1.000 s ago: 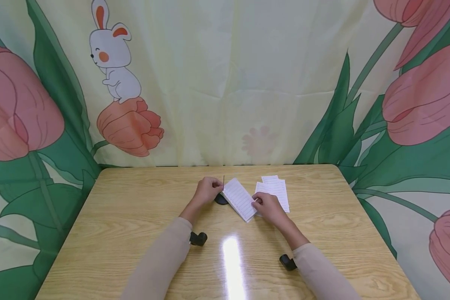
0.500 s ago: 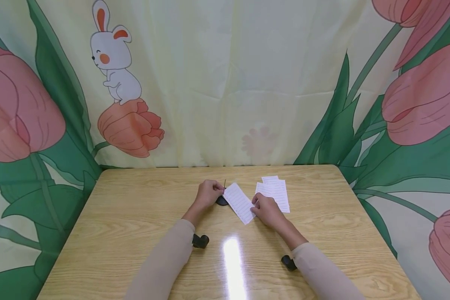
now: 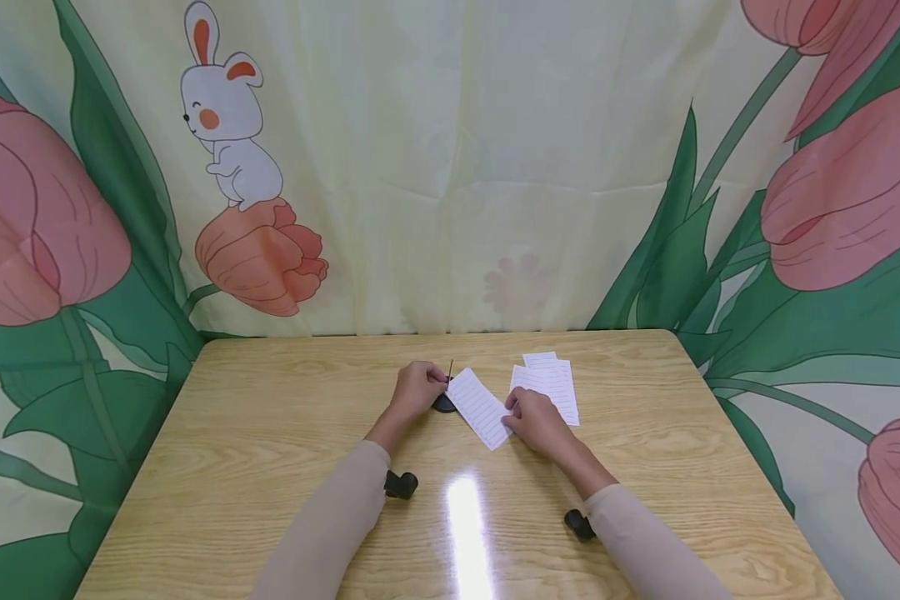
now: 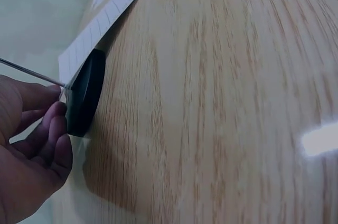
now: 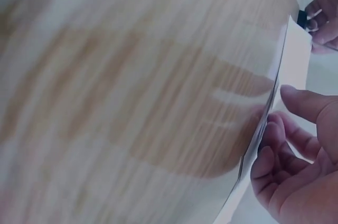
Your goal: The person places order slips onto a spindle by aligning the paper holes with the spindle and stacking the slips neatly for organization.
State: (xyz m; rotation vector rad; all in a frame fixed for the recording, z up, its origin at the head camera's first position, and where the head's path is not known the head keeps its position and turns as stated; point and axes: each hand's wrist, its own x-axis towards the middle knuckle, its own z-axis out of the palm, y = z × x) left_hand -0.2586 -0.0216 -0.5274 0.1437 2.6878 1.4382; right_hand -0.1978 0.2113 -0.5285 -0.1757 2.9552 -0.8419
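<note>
A bill spike, with a round black base and a thin upright metal rod, stands near the table's far side. A lined paper slip lies slantwise from the rod toward the right. Its upper left corner meets the rod low down, close to the base; whether the rod pierces it is hard to tell. My left hand pinches that corner beside the rod. At the slip's other end, my right hand holds its edge, thumb on top and fingers curled beneath.
Loose lined slips lie overlapping just behind and right of my right hand. A black wrist camera mount sits on the left forearm, another on the right. A printed curtain hangs behind the wooden table.
The slip has come down a little and tilted flatter, with both hands lowering slightly along with it. Both hands keep their hold, and the loose slips have stayed put.
</note>
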